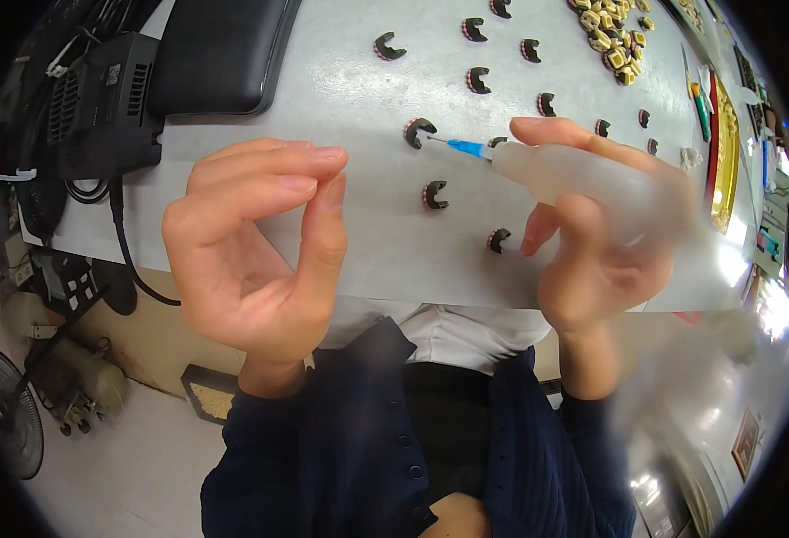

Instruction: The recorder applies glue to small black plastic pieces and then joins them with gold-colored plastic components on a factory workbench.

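My right hand [596,224] grips a translucent white squeeze bottle [592,175], tilted nearly level. Its blue needle nozzle [466,146] points left, and the thin metal tip reaches the inner side of a black horseshoe-shaped piece [415,133]; whether it touches I cannot tell. Small pink beads line that piece's outer curve. Left of it, above the table, my left hand [255,242] is raised with thumb and fingertips pinched together; anything between them is too small to see. Similar black pieces lie nearby, one below the nozzle [434,195] and another [498,240] closer to me.
More horseshoe pieces [478,81] are spread over the grey-white tabletop [341,125]. A heap of gold-and-cream pieces [610,36] lies at the far right, near a gold-rimmed tray [724,152]. A black case [220,54] and a black vented device [103,103] with a cable stand at left.
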### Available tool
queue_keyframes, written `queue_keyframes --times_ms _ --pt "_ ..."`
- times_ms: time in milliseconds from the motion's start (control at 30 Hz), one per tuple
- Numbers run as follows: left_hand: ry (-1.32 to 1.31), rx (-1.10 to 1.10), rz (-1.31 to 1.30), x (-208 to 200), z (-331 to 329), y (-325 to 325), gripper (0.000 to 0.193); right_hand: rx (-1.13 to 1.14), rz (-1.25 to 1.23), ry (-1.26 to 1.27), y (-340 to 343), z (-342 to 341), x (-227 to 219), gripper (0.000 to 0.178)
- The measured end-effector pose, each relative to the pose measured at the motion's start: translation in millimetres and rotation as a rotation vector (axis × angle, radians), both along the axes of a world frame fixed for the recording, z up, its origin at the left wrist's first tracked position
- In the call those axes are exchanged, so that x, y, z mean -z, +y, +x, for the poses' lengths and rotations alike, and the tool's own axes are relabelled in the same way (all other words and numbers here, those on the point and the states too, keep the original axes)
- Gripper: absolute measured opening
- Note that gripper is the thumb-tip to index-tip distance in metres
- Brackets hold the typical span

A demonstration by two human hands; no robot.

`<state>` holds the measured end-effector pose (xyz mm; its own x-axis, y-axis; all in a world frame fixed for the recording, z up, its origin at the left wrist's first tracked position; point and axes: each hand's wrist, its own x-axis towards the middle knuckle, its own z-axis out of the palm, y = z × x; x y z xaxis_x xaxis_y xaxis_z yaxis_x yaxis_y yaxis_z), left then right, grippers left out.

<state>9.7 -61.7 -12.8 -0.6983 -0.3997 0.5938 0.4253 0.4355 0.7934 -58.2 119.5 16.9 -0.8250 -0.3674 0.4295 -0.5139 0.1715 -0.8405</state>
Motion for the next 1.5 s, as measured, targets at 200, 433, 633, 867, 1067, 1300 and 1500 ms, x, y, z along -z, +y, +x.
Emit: queue_keyframes --times_ms 200,433,633,867,1067,1300,1500 --pt "0.003 0.003 -0.002 1 0 0 0.033 0.024 -0.008 -0.011 -1 0 2 0.023" --pt "0.005 0.011 -0.004 1 0 0 0.032 0.045 -0.015 -0.011 -5 0 2 0.022" --pt "0.005 0.012 -0.017 2 0 0 0.032 0.001 0.002 0.052 0 -1 8 0.023" --pt "0.014 0.015 -0.005 3 1 -1 0.031 0.028 0.029 0.018 -3 1 5 0.029" --pt "0.152 0.275 0.355 -11 8 32 0.018 0.079 -0.128 0.044 16 -3 7 0.036" --pt "0.126 1.585 1.501 -86 3 120 0.029 0.465 -0.505 -0.386 36 -21 -10 0.052" --pt "-0.426 2.019 1.920 -102 -8 128 0.024 0.422 -0.821 -0.501 62 -29 3 0.030"
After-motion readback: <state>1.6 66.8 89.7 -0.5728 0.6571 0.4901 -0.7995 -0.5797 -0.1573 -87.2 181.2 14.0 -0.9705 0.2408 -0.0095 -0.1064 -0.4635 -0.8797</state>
